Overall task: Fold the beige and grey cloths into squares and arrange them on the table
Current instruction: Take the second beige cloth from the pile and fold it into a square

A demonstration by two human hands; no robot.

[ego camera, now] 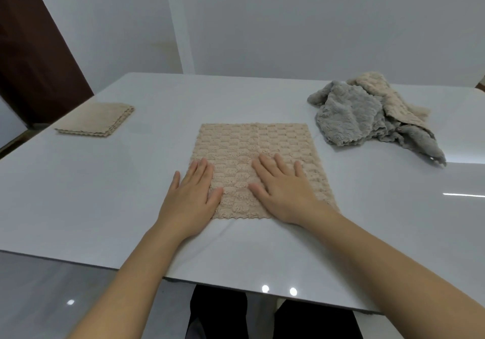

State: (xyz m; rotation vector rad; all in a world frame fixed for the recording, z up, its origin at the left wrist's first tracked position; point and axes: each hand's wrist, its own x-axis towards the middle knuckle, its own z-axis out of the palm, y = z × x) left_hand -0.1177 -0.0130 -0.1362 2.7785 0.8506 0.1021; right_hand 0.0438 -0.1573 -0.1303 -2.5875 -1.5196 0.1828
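Beige textured square cloth [253, 165]: lying flat on white desk [105, 194]; both hands' fingers, left [190, 196] and right [284, 191], pressing spread on near half, far edge probably folding next.

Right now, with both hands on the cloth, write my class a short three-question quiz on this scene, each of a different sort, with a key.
1. True or false: the left hand and right hand both rest open on the spread beige cloth.
2. Where does the folded beige square lie on the table? A) far left B) far right C) under the hands
3. Fill in: the crumpled pile at right mixes beige and ____ cloths.
Key: 1 true; 2 A; 3 grey.
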